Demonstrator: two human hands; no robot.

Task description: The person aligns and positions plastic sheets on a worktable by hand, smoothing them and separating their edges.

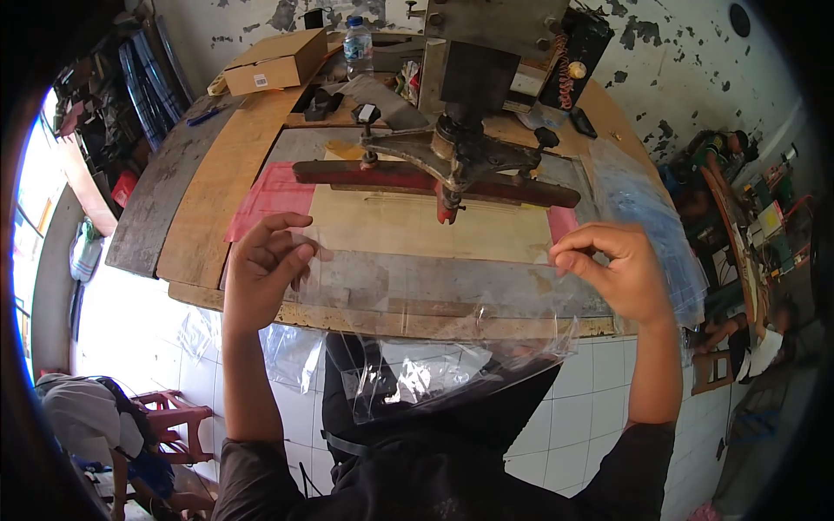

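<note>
A clear plastic sheet [434, 326] hangs between my hands, over the table's front edge and down towards my lap. My left hand [271, 269] pinches its upper left corner. At the upper right corner, my right hand [612, 265] holds it between thumb and fingers. Just beyond my hands stands a press machine [456, 148] with a long red-and-dark bar [382, 175] above a pale yellow pad [408, 227]. Pink sheet material [271, 200] shows at the pad's left side, and a smaller pink piece at its right.
Stacked clear bluish plastic sheets [647, 234] lie at the table's right. A cardboard box [276, 62], a water bottle [358, 48] and a phone [583, 123] are at the back. Other people [725, 152] sit right and lower left, near a red stool [178, 421].
</note>
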